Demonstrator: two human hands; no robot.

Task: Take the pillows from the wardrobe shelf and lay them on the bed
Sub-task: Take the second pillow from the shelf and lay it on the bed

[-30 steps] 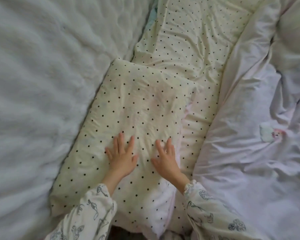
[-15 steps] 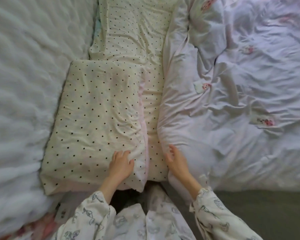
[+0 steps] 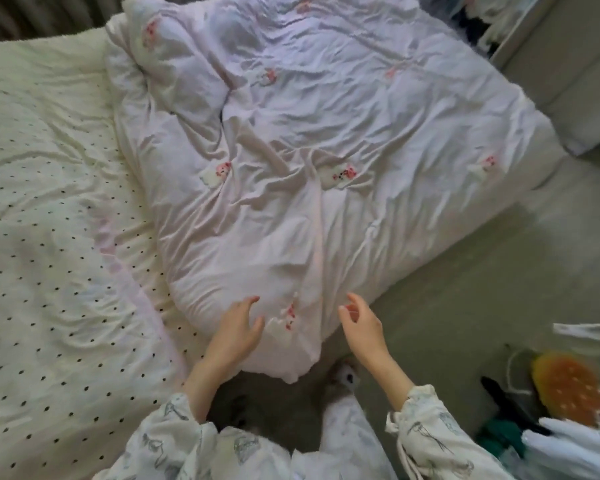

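Observation:
A cream pillow with black dots (image 3: 45, 299) lies flat on the bed at the left. Right of it sprawls a rumpled white duvet with small pink motifs (image 3: 309, 140). My left hand (image 3: 238, 329) hovers with spread fingers over the duvet's near corner, holding nothing. My right hand (image 3: 361, 325) floats just off the duvet's near right edge, fingers loosely bent, also without anything in it. Both sleeves are white with a grey print.
A dotted cream sheet (image 3: 35, 109) covers the bed at the left. Grey carpet (image 3: 465, 278) runs along the bed's right side. An orange spotted item and other loose things (image 3: 565, 386) lie on the floor at the lower right. Furniture (image 3: 551, 57) stands at the upper right.
My view has swung right, away from the pillow. My left hand has left the pillow's corner and now hovers over the duvet; my right hand has lifted off the duvet's edge.

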